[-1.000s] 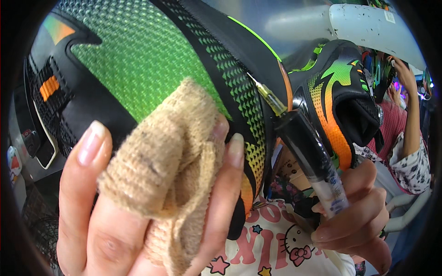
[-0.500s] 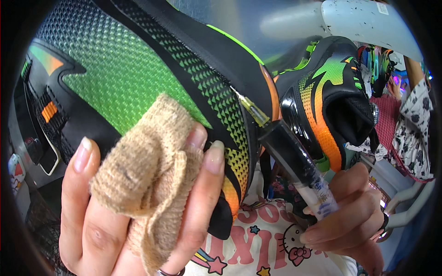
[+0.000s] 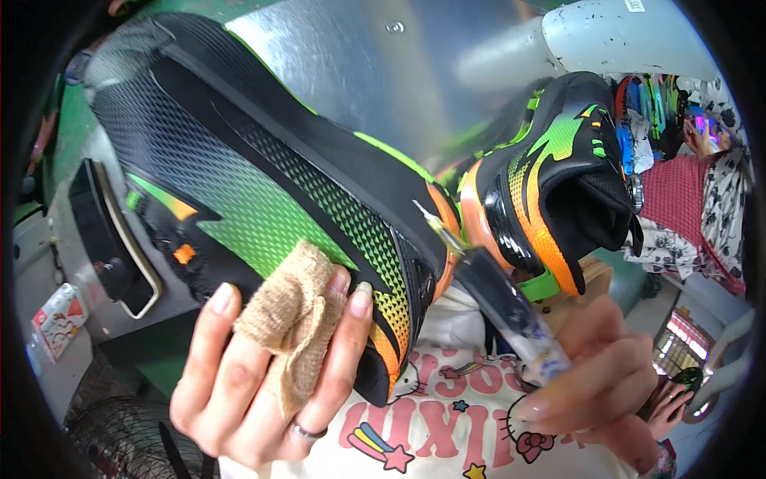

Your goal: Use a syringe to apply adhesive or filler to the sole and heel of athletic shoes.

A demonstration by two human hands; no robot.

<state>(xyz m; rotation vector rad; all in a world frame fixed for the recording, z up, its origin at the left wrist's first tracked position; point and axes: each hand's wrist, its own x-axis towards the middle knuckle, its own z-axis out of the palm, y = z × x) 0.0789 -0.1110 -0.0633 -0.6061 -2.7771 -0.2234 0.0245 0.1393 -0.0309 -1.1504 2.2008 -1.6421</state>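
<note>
The left hand, partly wrapped in cloth, is gripping a black-green shoe left of a second shoe. The right hand is holding a needle-tipped bottle in a narrow grip.

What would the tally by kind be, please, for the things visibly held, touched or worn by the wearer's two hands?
Black, green and orange sneaker, at the left hand: 1
Beige knit cloth bundle, on the left fingers: 1
Needle-tipped applicator, in the right hand: 1
Silver-coloured ring, on the left hand: 1
Total: 4
</note>
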